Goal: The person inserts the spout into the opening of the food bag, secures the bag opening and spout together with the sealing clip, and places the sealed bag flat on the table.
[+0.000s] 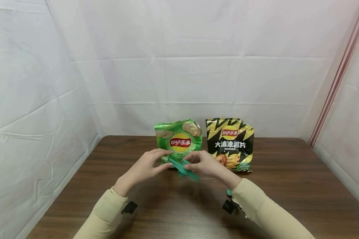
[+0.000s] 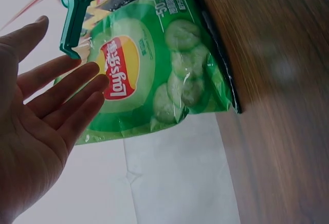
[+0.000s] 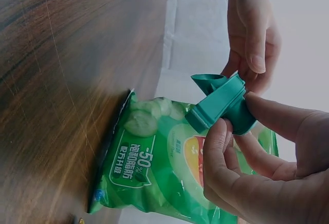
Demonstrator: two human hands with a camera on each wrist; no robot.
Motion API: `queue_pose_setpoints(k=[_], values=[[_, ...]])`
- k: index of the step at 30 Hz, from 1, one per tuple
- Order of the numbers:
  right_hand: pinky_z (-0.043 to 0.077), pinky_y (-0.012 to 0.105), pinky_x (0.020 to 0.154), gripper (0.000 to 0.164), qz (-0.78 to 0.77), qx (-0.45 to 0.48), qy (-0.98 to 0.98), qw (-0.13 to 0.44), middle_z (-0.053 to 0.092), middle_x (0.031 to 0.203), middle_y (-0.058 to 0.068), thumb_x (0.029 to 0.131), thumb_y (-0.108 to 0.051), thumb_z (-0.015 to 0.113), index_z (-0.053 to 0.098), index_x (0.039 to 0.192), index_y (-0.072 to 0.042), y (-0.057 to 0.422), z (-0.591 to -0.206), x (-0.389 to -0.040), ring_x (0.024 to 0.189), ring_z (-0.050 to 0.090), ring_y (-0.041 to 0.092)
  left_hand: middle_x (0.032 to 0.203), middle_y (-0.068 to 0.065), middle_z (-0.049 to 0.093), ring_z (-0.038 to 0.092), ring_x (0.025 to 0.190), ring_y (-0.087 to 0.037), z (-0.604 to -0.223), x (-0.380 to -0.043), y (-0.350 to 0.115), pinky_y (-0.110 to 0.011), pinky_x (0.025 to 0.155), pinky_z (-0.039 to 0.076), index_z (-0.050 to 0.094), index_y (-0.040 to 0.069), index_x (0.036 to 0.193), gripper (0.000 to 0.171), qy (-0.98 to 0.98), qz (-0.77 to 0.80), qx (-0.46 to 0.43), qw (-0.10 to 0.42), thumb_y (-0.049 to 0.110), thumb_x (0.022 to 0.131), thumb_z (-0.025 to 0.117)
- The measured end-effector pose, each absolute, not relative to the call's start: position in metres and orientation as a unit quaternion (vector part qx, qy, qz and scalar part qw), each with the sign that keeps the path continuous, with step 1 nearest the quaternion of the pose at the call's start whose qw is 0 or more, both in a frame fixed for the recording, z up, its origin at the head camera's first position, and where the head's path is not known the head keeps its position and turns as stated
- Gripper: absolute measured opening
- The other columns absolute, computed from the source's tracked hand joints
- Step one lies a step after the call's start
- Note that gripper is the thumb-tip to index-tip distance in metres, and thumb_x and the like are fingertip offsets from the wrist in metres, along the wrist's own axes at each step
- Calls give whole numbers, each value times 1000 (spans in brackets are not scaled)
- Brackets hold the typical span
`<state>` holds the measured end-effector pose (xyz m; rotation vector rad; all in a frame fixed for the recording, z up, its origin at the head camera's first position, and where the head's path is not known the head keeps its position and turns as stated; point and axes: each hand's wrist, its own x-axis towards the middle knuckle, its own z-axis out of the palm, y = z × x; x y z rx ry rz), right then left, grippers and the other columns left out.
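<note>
Now | right hand point(image 1: 204, 162) pinches teal clip point(image 3: 220, 103) in front of green chip bag point(image 1: 179, 141) | left hand point(image 1: 146, 167), loose-fingered, by clip's end, contact unclear | weak pinch could drop clip on bench point(image 1: 287, 189)

Seeing teal on plastic gadget point(image 3: 218, 102), bright green on cucumber bag point(image 2: 149, 75), black with jagged yellow stripes on other bag point(image 1: 230, 146), woodgrain brown on table point(image 1: 173, 212), cream on sleeves point(image 1: 108, 209).
</note>
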<state>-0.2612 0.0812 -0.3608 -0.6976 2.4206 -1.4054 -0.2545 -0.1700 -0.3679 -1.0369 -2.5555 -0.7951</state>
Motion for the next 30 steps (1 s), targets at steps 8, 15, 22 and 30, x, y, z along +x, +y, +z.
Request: queue_pose_setpoints(k=[8, 15, 22, 30], values=[[51, 29, 76, 27, -440, -264, 851, 107, 69, 98, 4, 89, -23, 68, 68, 111, -7, 80, -356, -263, 87, 62, 13, 112, 4, 66, 61, 99, -8, -366, -254, -166, -31, 85, 52, 64, 17, 120, 36, -877, -304, -358, 106, 36, 90, 63], [51, 30, 77, 26, -426, -265, 859, 102, 69, 97, 2, 88, -23, 69, 69, 110, -9, 79, -353, -264, 85, 62, 12, 105, 6, 67, 64, 96, -12, -366, -253, -166, -30, 84, 53, 67, 14, 113, 28, -870, -332, -356, 76, 29, 90, 66], [51, 30, 78, 27, -426, -263, 859, 109, 69, 98, 2, 86, -23, 71, 69, 110, -9, 79, -351, -264, 87, 63, 12, 97, 7, 67, 64, 89, -8, -366, -252, -168, -38, 81, 55, 68, 16, 103, 14, -866, -350, -354, 53, 21, 90, 66], [51, 29, 77, 29, -423, -266, 859, 111, 70, 96, 1, 84, -22, 73, 69, 110, -9, 77, -353, -266, 85, 62, 11, 91, 7, 66, 61, 78, -5, -367, -251, -169, -23, 72, 54, 68, 16, 99, 11, -869, -353, -345, 39, 18, 89, 68]])
